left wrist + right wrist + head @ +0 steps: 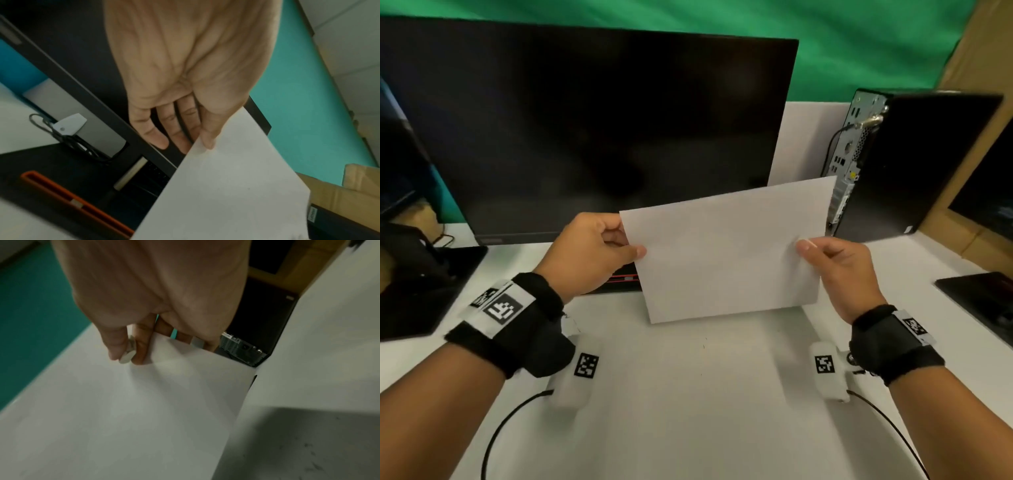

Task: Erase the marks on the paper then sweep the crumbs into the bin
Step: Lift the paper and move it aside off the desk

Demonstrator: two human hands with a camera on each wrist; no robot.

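Black wristbands (524,329); checkered white tags (502,308)

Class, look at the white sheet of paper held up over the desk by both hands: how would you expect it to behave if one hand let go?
The white sheet of paper is probably floppy: the left wrist view shows its edge curving. It looks light, since the left hand and right hand lift it by pinches alone. Released on one side, it would likely droop or swing.
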